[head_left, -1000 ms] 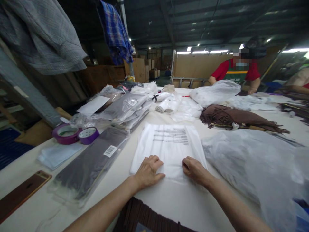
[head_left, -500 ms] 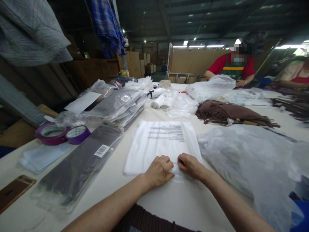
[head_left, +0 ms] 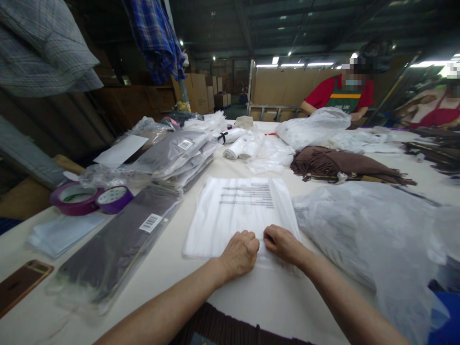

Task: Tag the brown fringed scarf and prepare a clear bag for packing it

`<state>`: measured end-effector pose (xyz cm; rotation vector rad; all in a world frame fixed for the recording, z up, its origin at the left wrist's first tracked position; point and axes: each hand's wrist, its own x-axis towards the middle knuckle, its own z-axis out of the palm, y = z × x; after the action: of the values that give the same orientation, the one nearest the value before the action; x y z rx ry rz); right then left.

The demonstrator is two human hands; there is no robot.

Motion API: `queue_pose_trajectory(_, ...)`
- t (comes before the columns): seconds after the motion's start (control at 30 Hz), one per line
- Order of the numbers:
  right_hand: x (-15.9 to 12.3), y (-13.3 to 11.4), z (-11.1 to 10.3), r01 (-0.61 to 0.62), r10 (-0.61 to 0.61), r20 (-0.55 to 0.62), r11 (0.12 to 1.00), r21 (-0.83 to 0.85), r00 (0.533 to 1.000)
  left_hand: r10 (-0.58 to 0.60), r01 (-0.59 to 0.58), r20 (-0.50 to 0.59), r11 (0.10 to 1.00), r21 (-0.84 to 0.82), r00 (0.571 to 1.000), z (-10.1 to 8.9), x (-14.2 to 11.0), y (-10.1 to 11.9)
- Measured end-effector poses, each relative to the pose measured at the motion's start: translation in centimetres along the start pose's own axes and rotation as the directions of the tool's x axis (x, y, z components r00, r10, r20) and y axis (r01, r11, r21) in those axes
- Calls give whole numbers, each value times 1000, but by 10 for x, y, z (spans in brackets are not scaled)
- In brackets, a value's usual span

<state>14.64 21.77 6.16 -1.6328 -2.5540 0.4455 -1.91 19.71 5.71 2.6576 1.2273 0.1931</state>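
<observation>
A stack of clear plastic bags (head_left: 237, 211) with printed black text lies flat on the white table (head_left: 273, 297) in front of me. My left hand (head_left: 240, 254) and my right hand (head_left: 283, 243) sit side by side at the stack's near edge, fingers curled and pinching the top bag's edge. A dark brown fringed cloth (head_left: 215, 328) hangs at the table's near edge below my arms.
A long packed dark item (head_left: 118, 244) with a barcode lies left, with two purple tape rolls (head_left: 91, 197), a phone (head_left: 21, 285) and a pile of packed bags (head_left: 179, 155). A brown fringed scarf (head_left: 341, 165) and loose plastic (head_left: 370, 235) lie right. Two people work at the far side.
My hands have drawn together at the middle of the bag stack's near edge, and my fingers have curled from flat into a pinch. The view has shifted slightly to the right.
</observation>
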Motion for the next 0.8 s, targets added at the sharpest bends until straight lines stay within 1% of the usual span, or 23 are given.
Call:
queue_pose_trajectory(0.13,1,1,1,-4,4,-5,1000,6,1000,-30,30,-8,999,-23,1000,1,0,-1)
queue_pose_trajectory(0.33,0,0,1,-16,16,-5,1000,15,1000,-28,27,-9,997,-68,1000,-4,-3,3)
queue_pose_trajectory(0.5,-2,-2,-1,-25,25,0,1000,14,1000,-53,53,1,996,-71,999,0,0,6)
queue_pose_trajectory(0.63,-2,-2,-3,-29,29,7,1000,11,1000,-104,108,37,988,-113,994,-1,2,7)
queue_pose_trajectory(0.8,-1,-2,-2,-28,27,11,1000,10,1000,-208,233,128,945,-230,970,-10,9,2)
